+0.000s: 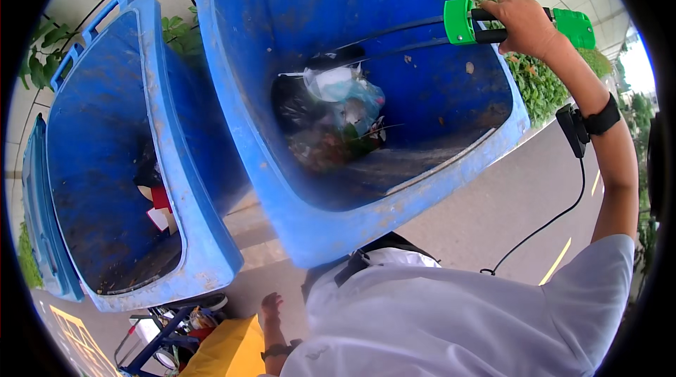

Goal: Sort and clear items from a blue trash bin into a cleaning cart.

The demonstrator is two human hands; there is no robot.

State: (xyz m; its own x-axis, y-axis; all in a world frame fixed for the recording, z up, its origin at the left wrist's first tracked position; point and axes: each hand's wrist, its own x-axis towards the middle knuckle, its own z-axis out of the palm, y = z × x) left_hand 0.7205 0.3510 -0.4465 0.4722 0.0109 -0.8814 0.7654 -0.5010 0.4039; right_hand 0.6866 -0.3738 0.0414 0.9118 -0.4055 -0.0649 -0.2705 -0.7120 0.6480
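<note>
My right hand (520,25) grips the black handles of long metal litter tongs (459,22) with green plastic end pieces. Their two thin arms reach down into a large blue plastic wheelie bin (338,229) in front of me. At the bottom of that bin lie black plastic bags (298,102), a pale blue translucent bag (364,99), a white piece of rubbish (330,82) and some brown and green waste. The tongs' tips are near the white piece; whether they touch it is unclear. Lower down, my left hand (272,304) hangs beside my body, small and partly blurred.
A second blue bin (195,165) stands at the left, holding a red and white piece (161,202) and dark rubbish. Its lid (53,218) hangs at its far side. Below is a cart (169,332) with assorted items and a yellow bag (227,348). A hedge (538,86) grows behind the bins.
</note>
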